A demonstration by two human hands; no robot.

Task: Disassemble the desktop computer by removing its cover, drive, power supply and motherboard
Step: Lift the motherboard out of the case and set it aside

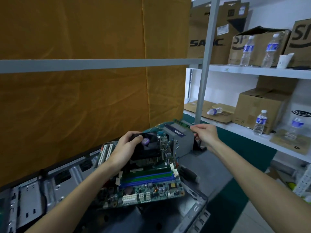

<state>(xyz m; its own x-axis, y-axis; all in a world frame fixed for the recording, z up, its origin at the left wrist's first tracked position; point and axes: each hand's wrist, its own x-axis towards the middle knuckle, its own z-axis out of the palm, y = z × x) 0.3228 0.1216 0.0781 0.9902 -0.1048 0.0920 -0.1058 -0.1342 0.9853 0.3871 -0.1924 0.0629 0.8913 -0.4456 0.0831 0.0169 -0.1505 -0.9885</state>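
Lifting the motherboard [148, 180] by its fan [148, 145] with your left hand [124, 148] above the case [50, 185], your right hand [205, 133] pinches a memory stick [182, 123] far right; next, set both aside.

Water bottles [246, 51] and cardboard boxes [260, 108] on shelves [252, 71]

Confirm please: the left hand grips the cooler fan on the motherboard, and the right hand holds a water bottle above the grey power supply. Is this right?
Not quite. In the head view the right hand pinches a green memory stick, not a water bottle, above the grey power supply. The rest stands: the left hand grips the cooler fan on the motherboard.
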